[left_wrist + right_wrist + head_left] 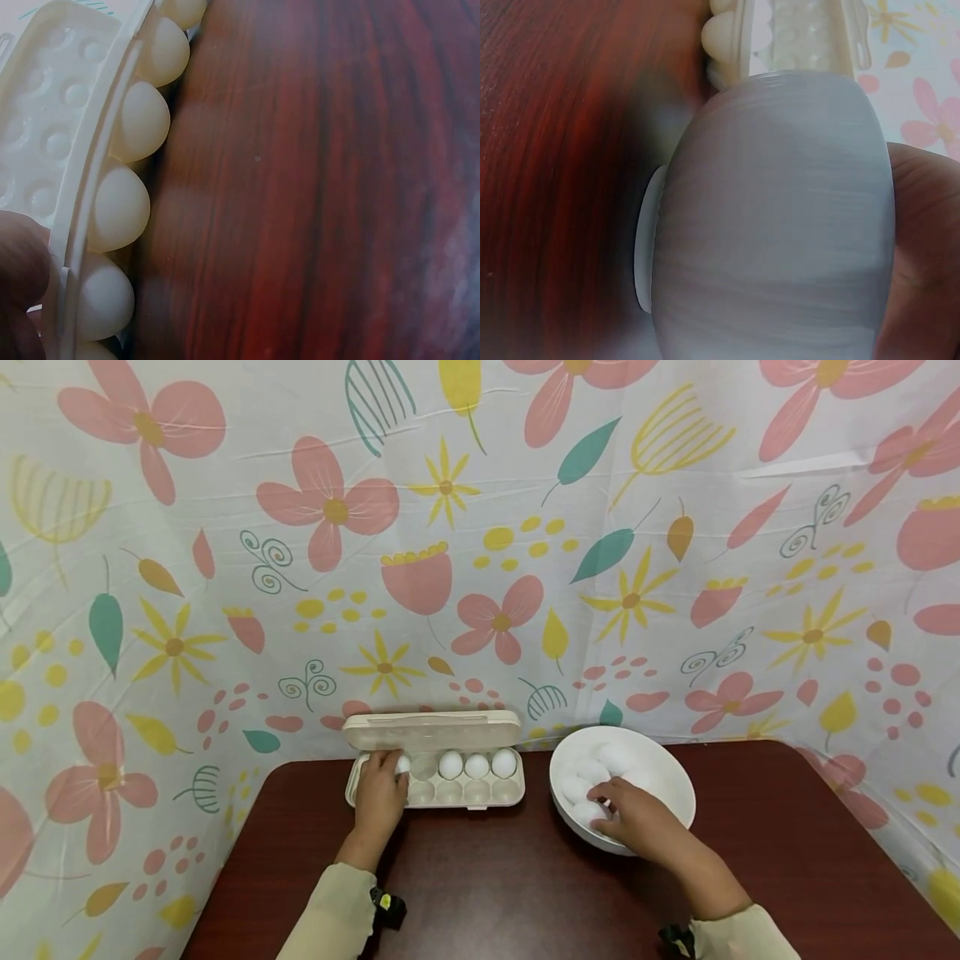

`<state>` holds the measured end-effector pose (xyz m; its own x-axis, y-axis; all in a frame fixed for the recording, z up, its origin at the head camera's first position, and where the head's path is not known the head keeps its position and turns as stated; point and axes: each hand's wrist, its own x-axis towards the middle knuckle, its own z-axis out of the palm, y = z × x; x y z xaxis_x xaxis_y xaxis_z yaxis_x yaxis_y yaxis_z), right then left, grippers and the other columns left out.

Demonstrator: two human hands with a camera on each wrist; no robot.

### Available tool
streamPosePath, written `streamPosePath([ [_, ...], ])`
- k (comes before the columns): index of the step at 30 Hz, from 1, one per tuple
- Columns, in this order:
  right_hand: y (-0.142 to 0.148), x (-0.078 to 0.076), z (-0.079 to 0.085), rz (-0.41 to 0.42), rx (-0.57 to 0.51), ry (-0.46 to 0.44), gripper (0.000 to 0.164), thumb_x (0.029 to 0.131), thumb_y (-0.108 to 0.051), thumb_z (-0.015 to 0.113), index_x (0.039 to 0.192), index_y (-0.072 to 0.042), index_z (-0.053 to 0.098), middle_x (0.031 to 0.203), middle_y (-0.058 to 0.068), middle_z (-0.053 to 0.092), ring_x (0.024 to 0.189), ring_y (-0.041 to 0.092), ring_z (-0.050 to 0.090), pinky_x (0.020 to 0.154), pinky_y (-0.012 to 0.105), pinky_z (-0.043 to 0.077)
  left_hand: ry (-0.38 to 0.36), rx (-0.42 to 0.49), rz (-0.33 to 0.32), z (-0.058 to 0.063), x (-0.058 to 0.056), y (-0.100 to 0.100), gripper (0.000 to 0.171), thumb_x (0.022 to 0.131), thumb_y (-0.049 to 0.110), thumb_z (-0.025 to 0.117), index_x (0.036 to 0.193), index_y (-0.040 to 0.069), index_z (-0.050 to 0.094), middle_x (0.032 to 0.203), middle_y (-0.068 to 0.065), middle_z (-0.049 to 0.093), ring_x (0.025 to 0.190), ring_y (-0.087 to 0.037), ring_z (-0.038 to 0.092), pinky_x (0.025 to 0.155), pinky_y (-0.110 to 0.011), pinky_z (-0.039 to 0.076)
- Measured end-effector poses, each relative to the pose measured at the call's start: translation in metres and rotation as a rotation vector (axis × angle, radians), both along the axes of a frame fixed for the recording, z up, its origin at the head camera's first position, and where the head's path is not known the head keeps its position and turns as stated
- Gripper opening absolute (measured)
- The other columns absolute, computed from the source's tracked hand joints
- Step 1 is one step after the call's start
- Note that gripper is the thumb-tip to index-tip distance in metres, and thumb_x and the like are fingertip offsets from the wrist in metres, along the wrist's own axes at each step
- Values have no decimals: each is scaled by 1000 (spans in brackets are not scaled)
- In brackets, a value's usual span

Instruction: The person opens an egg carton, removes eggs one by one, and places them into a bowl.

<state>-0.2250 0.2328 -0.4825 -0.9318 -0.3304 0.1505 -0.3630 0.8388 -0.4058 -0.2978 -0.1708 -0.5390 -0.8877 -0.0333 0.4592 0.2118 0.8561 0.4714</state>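
Pale sleeves [333,906] at bottom of head frame. Right hand [641,818] pinches egg [585,814] in bowl [670,770], lower right; left hand [380,795] over carton [435,732], left of centre, grip hidden. Egg likely light, smooth, brittle: cradle round widest part, no squeezing.

"How's the egg carton [448,792]?"
"Cream, its lid [432,732] raised, left of the round white bowl [678,777]."
"And the eggs?"
"Three white ones [476,766] side by side in its back row; several more white eggs [615,758] inside the bowl."
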Motion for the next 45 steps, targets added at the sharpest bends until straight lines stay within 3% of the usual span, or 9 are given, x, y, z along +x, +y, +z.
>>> streamPosePath([
  [7, 0, -4, 0, -43, 30, -62, 29, 79, -16, 83, 103, -10, 69, 90, -1, 67, 83, 13, 61, 75, 36, 52, 10, 3, 5, -1, -1, 0, 43, 87, 7, 77, 128, 1, 66, 124, -20, 61, 108, -43, 58, 93, -52, 51],
  [19, 0, -7, -1, -36, 59, -10, 33, 77, -14, 84, 105, -6, 71, 91, 3, 67, 82, 17, 64, 76, 39, 55, 30, -1, 14, -2, -2, 1, 41, 87, 7, 77, 127, 2, 67, 123, -19, 62, 106, -42, 58, 90, -53, 52],
  [26, 1, -6, -1, -48, -3, -21, 36, 77, -14, 83, 109, -3, 71, 96, 6, 69, 85, 21, 66, 75, 37, 55, 55, 7, 26, -3, 0, 1, 41, 85, 7, 80, 124, 3, 69, 120, -18, 62, 104, -41, 59, 86, -53, 53],
  [33, 2, -3, 6, -124, -48, -31, 35, 86, -15, 78, 118, -4, 69, 108, 13, 67, 92, 26, 68, 77, 39, 55, 88, 19, 24, -4, 1, 0, 40, 85, 10, 80, 123, 4, 69, 118, -18, 62, 104, -41, 58, 84, -52, 53],
  [40, -2, 2, 12, -178, -111, 80, 34, 90, -15, 73, 122, -5, 67, 113, 12, 65, 93, 26, 68, 77, 41, 55, 131, 97, 10, 2, 5, 1, 39, 87, 8, 78, 124, 3, 67, 119, -19, 60, 110, -41, 56, 88, -53, 53],
  [45, -11, 8, 16, -170, -162, 152, 32, 91, -14, 72, 122, -8, 66, 111, 8, 66, 91, 23, 67, 77, 38, 56, 120, 169, -15, 13, 15, 9, 38, 89, 9, 77, 126, 6, 67, 122, -18, 59, 113, -39, 55, 91, -53, 51],
])
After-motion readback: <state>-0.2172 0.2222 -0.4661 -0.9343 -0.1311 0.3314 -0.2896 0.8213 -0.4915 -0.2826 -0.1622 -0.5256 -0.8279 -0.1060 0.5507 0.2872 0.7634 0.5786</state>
